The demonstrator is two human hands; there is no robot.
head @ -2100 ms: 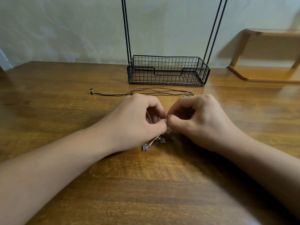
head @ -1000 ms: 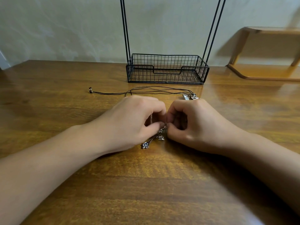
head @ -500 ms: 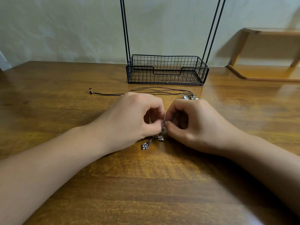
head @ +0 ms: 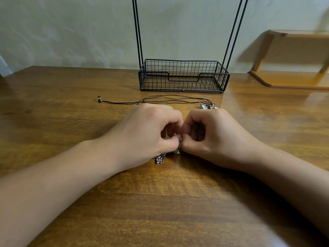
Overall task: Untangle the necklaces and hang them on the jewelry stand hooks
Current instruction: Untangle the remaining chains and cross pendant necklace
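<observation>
My left hand (head: 147, 132) and my right hand (head: 213, 136) meet knuckle to knuckle on the wooden table (head: 160, 202), each pinching a fine silver chain necklace (head: 178, 139) between thumb and fingers. Small silver charms (head: 159, 159) of that chain poke out below my left thumb. Most of the chain is hidden inside my fists. Behind my hands lies a dark cord necklace (head: 170, 99), stretched left to right, with a knot end at the left and a metal pendant (head: 207, 106) at the right. The black wire jewelry stand (head: 183, 75) rises at the back; its hooks are out of frame.
The stand's mesh basket base sits against the pale wall, with thin uprights (head: 138, 29) going up on both sides. A light wooden shelf (head: 292, 79) stands at the back right of the table.
My hands stay in the same spot and keep working the chain with small finger movements. The charms under my left thumb have shifted slightly. The cord necklace has not moved.
</observation>
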